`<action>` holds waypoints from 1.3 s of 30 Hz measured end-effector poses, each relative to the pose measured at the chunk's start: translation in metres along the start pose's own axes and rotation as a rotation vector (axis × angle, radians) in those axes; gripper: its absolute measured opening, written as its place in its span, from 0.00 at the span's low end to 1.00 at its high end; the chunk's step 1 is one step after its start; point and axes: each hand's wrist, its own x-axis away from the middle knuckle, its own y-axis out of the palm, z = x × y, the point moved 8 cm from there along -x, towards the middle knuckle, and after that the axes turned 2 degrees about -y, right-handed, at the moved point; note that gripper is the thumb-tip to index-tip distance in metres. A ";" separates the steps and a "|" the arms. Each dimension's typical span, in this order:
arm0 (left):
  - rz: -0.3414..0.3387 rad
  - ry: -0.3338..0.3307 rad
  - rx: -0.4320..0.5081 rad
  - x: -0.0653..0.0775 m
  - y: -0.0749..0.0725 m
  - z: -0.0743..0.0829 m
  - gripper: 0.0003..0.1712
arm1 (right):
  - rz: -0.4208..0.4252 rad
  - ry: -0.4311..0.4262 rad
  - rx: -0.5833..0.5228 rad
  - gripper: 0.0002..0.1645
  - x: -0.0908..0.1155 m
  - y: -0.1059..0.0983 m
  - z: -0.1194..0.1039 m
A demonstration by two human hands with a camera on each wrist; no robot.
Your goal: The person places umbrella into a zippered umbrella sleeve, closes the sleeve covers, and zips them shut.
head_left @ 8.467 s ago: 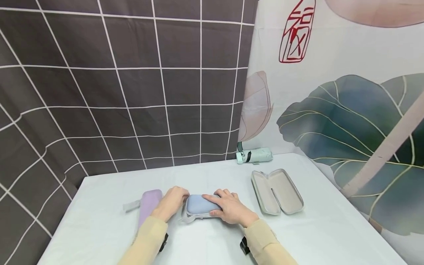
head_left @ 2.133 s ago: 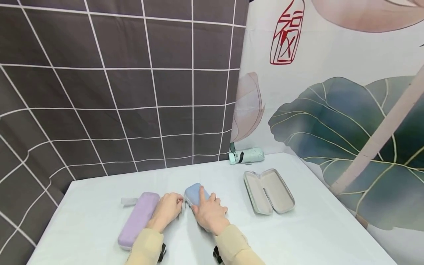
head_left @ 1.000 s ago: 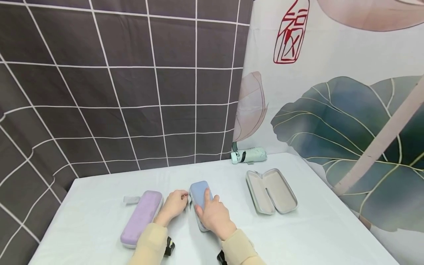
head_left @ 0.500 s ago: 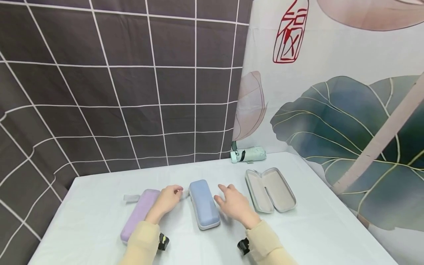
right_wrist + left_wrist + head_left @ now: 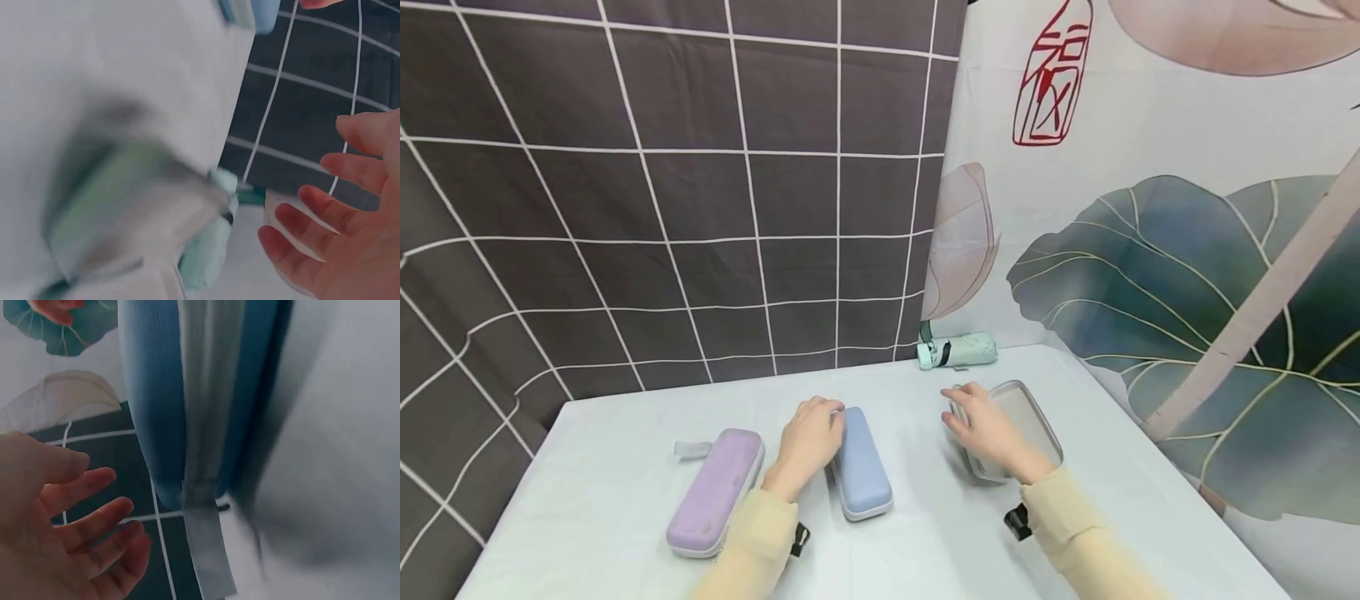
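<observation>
A closed blue zip case [image 5: 863, 467] lies on the white table between my hands. Beside its far left end is my left hand [image 5: 808, 437]; the left wrist view shows the fingers loosely bent and apart from the case, whose zip band [image 5: 209, 394] and grey tab [image 5: 209, 550] are close by. My right hand [image 5: 992, 429] is over an open zip case [image 5: 1030, 412] with a pale grey lining, partly hiding it. In the right wrist view that hand's fingers are spread and hold nothing, and the green-sided open case [image 5: 112, 206] is blurred.
A purple zip case [image 5: 715, 492] with a grey tab [image 5: 692, 450] lies left of the left forearm. At the back edge of the white table [image 5: 925, 533] rests a mint folding umbrella [image 5: 958, 351]. A dark grid cloth [image 5: 700, 200] hangs behind.
The blue case has turned from crosswise to lengthwise. My right hand has left it and moved right over the open case. My left hand has come away from the blue case's tab.
</observation>
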 end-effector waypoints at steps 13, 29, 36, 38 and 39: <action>-0.054 0.094 0.074 -0.022 0.042 0.059 0.16 | 0.014 -0.054 0.103 0.24 -0.044 -0.034 0.047; -0.150 -0.012 0.269 -0.030 0.121 0.100 0.14 | -0.064 0.000 0.209 0.30 -0.093 -0.008 0.104; -0.205 -0.080 0.352 -0.024 0.147 0.113 0.20 | -0.117 0.028 0.203 0.33 -0.108 0.007 0.122; -0.202 -0.098 0.384 -0.023 0.153 0.113 0.20 | -0.144 0.031 0.193 0.35 -0.111 0.011 0.126; -0.201 -0.110 0.399 -0.022 0.157 0.113 0.21 | -0.163 0.034 0.185 0.36 -0.111 0.013 0.127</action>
